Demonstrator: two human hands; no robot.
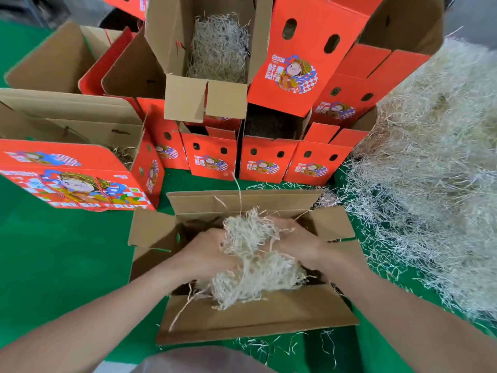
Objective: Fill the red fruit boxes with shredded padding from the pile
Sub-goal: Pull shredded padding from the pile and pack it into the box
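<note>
- Cardboard-brown on the inside, an open box (255, 319) is seen in the near middle of a green surface (53, 251), with its four flaps folded outward.
- A wad of shredded padding (252, 267) is held at the mouth of that box. It sits partly inside, and pale strands trail over the near flap.
- The wad is gripped from the left by the left hand (207, 251), whose fingers are curled into the strands.
- It is gripped from the right by the right hand (298, 243), whose fingertips are buried in the padding. Both hands are closed around the one wad.
- The pile (430, 170) of pale shredded padding is heaped at the right, just beside the open box, and runs from near to far.
- Loose strands (282, 343) are scattered on the green surface by the near flap and along the foot of the pile.
- Red fruit boxes (212, 160) are lined up in a row in the far middle, with more stacked on top of them.
- One upper box (166, 36) in that stack is open, and a bed of padding (220, 49) is seen inside it.
- At the left, a printed red box (75, 179) is set on the green surface with its top open. A few strands are visible within.
- Grey cloth (201, 359) is seen at the near edge, and what it belongs to cannot be told.
</note>
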